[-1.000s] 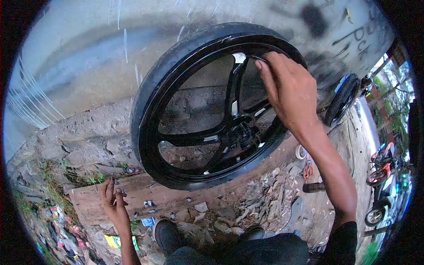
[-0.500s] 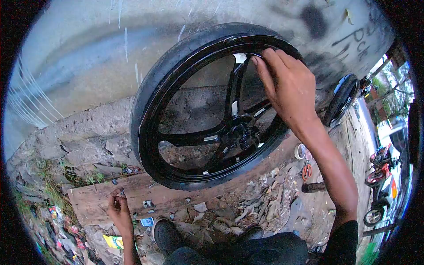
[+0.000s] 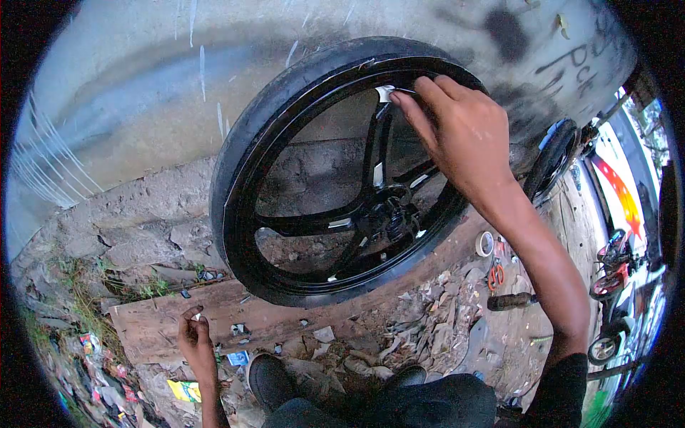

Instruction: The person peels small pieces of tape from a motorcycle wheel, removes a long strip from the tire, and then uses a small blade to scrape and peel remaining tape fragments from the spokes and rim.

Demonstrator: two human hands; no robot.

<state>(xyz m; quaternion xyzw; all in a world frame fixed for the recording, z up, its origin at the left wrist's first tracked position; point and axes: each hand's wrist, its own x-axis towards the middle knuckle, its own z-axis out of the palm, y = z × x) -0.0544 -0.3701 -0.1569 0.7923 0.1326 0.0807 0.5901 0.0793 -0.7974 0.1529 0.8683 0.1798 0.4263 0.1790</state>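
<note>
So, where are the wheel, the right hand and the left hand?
Wheel (image 3: 394, 222): head view, on its centre.
Right hand (image 3: 472, 134): head view, on its back.
Left hand (image 3: 197, 346): head view, on its back.

1. The right arm (image 3: 546, 264) is reaching forward and inward, its elbow bending.
2. The right wrist (image 3: 496, 189) is running nearly straight on from the forearm.
3. The right hand (image 3: 467, 135) is showing me its back, the fingers (image 3: 432, 87) bending and the thumb (image 3: 412, 118) pointing away from the wrist.
4. The left hand (image 3: 196, 346), lower and well apart, is curling its fingers inward, its thumb lying close to the forefinger.
</note>
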